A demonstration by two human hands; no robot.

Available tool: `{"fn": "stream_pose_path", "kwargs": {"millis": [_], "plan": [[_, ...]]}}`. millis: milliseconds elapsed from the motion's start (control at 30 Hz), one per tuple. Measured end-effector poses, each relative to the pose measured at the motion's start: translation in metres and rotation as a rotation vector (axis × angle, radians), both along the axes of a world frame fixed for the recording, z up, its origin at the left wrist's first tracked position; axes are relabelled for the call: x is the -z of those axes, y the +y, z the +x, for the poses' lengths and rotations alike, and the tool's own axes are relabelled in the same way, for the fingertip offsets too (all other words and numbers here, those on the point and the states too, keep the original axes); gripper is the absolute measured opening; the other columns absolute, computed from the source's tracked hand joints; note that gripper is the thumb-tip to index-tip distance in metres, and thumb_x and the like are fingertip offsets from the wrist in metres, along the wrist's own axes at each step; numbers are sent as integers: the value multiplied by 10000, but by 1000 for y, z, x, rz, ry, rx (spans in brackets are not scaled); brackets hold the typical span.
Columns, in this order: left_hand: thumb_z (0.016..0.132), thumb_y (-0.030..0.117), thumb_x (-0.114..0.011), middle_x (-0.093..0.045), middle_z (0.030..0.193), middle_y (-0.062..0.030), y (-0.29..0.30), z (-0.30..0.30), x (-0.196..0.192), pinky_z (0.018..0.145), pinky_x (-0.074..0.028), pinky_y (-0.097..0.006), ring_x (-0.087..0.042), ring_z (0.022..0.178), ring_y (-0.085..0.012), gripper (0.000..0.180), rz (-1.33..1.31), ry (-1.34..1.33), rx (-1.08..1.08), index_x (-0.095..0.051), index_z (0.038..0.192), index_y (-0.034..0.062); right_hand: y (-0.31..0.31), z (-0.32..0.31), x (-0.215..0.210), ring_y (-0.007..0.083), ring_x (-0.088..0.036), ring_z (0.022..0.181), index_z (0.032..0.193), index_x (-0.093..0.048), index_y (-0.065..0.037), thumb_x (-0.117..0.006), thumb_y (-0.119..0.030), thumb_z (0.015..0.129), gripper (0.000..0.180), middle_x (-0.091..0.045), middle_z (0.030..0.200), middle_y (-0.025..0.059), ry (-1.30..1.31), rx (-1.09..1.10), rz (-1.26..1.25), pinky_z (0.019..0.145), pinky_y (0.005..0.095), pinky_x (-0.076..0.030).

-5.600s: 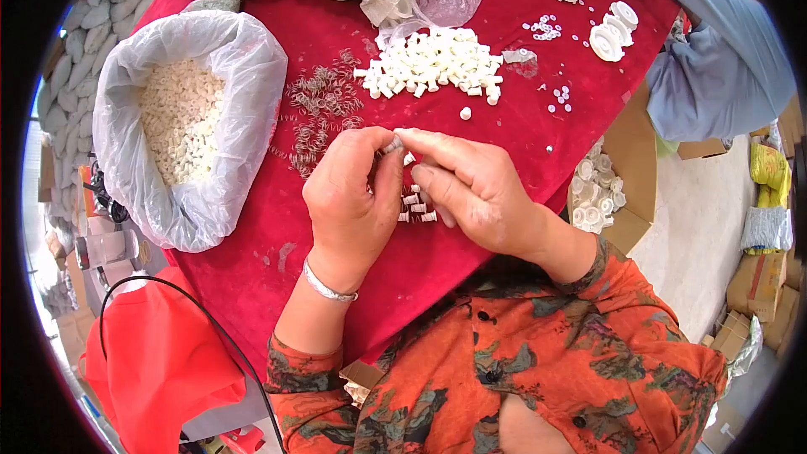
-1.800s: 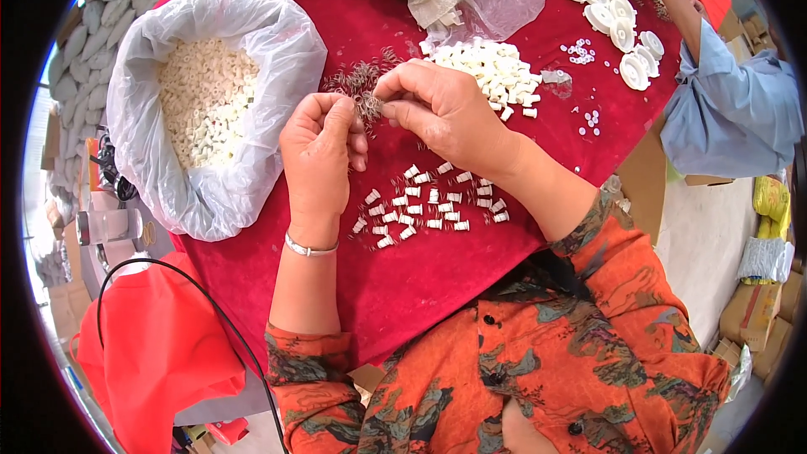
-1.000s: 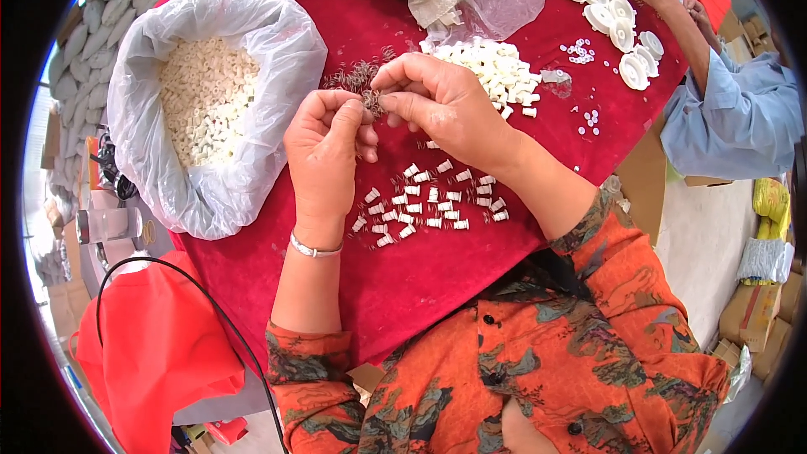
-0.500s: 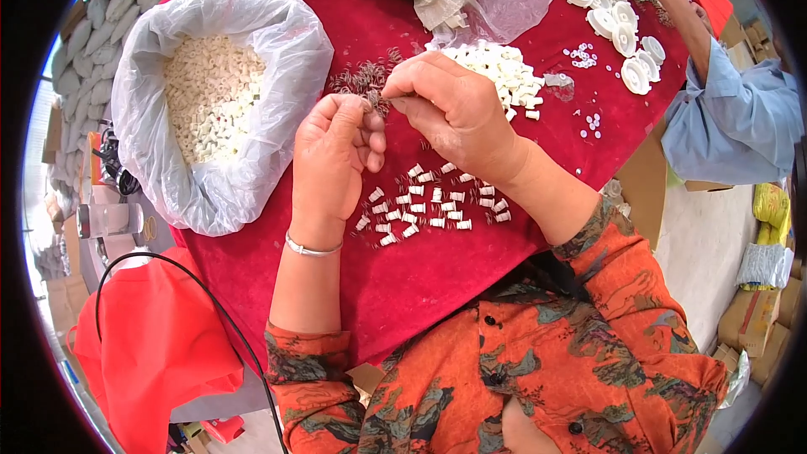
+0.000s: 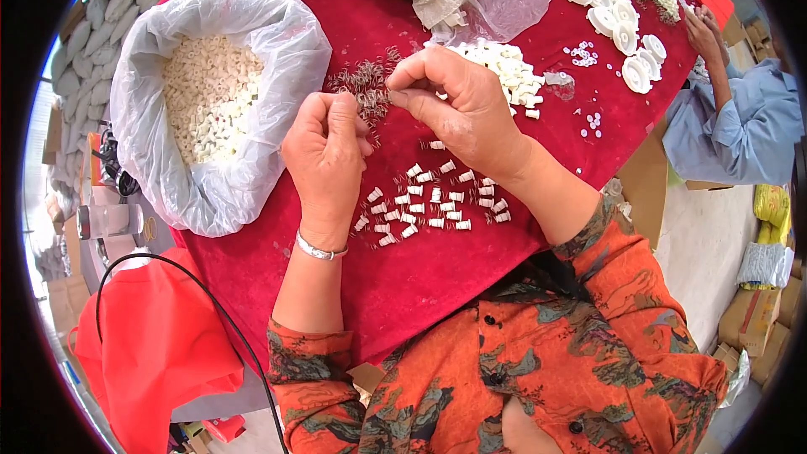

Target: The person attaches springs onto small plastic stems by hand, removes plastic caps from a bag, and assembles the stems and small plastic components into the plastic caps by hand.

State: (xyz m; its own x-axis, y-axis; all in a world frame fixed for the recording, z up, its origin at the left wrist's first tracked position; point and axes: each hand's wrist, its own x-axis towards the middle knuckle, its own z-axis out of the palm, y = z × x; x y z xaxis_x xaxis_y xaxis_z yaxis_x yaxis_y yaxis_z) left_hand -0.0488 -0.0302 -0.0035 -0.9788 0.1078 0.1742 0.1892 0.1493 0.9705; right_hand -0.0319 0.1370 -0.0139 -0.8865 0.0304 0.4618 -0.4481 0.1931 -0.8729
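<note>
A tangled pile of thin metal springs (image 5: 370, 88) lies on the red cloth beyond my hands. My left hand (image 5: 326, 151) is closed beside the pile's near left, thumb against curled fingers; what they hold, if anything, is hidden. Over the pile's right side, my right hand (image 5: 462, 105) makes a pinch with thumb and forefinger, and anything between the tips is too small to name. Nearer to me lie several small white plastic spools (image 5: 435, 195), many with a thin spring at one end. A heap of white plastic pieces (image 5: 513, 71) sits behind my right hand.
Left stands a plastic-lined container (image 5: 303, 42) full of small cream pieces (image 5: 210, 92). White round discs (image 5: 624, 38) and small clear rings (image 5: 582, 55) lie at the far right, near a co-worker's blue sleeve (image 5: 740, 130). A black cable (image 5: 210, 294) runs past a red bag (image 5: 151, 345).
My hands have moved slightly apart; the left has turned with its fingers curled under. Another spool shows below my right hand. The co-worker's hand has drawn back from the discs.
</note>
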Motion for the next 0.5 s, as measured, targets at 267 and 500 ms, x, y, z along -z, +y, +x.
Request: {"fn": "stream_pose_path", "kwargs": {"millis": [267,500], "plan": [[991,209,-534,-544,644,-2,-12,-6,2,396,-326,-186,-475,473,-67,208,423,-411,254,-572,843,69,1,0,1,57,-556,717,981,-622,-26,-629,-20,895,86,-605,815,-5,-91,-63,-100,659,193,-461],[967,159,-572,-583,776,-5,-6,-5,4,468,-374,-175,-512,570,-57,108,290,-222,197,-573,938,55,9,0,-12,50,-582,702,1047,-617,-27,-620,-132,929,158,-618,802,-5,-523,-285,-331,621,186,-479]]}}
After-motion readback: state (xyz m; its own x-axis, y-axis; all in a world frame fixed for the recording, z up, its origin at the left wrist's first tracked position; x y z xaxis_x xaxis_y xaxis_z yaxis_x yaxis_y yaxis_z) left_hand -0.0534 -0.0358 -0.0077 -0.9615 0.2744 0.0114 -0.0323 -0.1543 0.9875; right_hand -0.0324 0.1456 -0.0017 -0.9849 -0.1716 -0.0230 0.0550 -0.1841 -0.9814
